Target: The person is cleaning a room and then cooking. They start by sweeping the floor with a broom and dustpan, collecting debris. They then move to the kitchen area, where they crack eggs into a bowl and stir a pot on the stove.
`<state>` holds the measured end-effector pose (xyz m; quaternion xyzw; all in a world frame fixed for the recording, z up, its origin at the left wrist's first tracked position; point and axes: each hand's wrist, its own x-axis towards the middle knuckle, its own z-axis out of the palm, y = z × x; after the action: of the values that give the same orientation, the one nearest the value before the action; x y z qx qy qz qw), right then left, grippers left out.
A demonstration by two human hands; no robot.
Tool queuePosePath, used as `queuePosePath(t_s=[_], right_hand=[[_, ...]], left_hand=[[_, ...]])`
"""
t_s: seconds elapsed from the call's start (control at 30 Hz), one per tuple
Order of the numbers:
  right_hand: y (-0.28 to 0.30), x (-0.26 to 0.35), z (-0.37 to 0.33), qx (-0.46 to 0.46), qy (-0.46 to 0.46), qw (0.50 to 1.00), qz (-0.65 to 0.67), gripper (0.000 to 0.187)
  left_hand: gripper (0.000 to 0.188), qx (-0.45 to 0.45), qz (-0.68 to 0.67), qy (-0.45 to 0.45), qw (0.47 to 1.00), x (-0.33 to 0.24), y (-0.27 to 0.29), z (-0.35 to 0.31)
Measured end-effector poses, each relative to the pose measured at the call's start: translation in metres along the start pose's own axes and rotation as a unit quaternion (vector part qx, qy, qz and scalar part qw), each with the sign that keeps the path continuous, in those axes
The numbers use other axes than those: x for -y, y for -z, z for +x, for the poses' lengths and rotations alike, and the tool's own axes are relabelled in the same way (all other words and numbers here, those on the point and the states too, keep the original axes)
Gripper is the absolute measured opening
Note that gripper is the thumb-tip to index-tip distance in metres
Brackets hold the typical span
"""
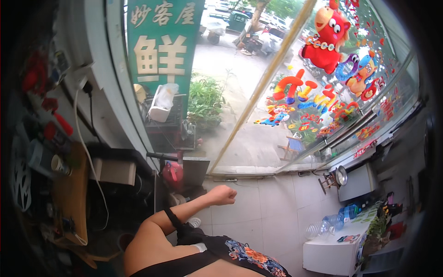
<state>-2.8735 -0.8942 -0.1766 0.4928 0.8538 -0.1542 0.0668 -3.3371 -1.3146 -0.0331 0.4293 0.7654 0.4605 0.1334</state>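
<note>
One bare arm shows, coming up from the lower edge of the head view — shoulder and upper arm low in the frame, elbow bent, forearm stretched out ahead toward the middle. By its place it looks like the left arm, though the fisheye view makes that hard to settle. A dark band circles the arm near the elbow. The left hand [222,195] is curled into a loose fist, knuckles up, fingers tucked under — it grips nothing visible. The other hand is out of view.
</note>
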Motion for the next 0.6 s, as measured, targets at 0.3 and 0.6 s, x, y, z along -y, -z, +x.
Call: queuePosePath(t_s=[0.3, 0.6], right_hand=[[-0.010, 0.056, -0.008, 0.004, 0.004, 0.996, 0.089, 0.032], [-0.099, -0.098, -0.045, 0.027, -0.184, 0.978, 0.096, 0.028]], left_hand=[[0.023, 0.084, 0.029, -0.006, 0.996, 0.014, -0.015, 0.016], [0.024, 0.088, 0.024, -0.049, 0.995, -0.019, -0.050, 0.067]])
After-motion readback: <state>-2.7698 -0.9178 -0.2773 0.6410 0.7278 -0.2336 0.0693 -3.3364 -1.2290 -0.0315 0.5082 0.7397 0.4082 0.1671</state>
